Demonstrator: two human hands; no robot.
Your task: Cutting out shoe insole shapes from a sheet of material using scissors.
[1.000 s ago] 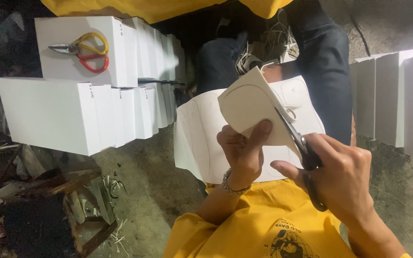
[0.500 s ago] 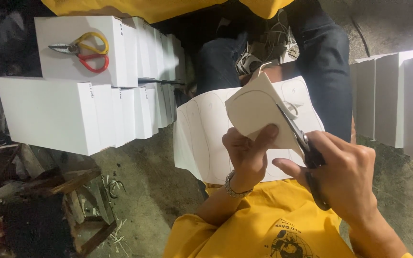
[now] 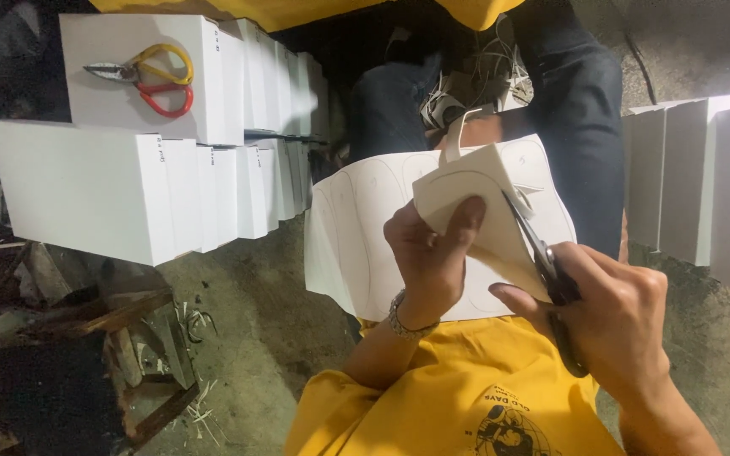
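My left hand [image 3: 429, 253] pinches a cream-white cut-out sheet [image 3: 475, 198] from below, thumb on its front face. My right hand [image 3: 610, 312] grips dark scissors [image 3: 542, 253], whose blades bite into the right edge of that sheet. A thin trimmed strip [image 3: 456, 131] curls up from the top of the sheet. Behind it, a larger white sheet [image 3: 356, 245] with drawn curved outlines lies across my lap, above my yellow shirt [image 3: 458, 397].
Rows of white boxes [image 3: 120, 194] stand stacked at the left, with red-and-yellow-handled snips [image 3: 149, 76] lying on the top row. More white boxes [image 3: 703, 186] line the right. A person in dark jeans [image 3: 576, 110] sits opposite. Wood scraps [image 3: 86, 329] lie on the dirt floor.
The scissors have cut further along the sheet's edge, and my left hand has turned the sheet slightly; a thin trimmed strip now curls up at its top.
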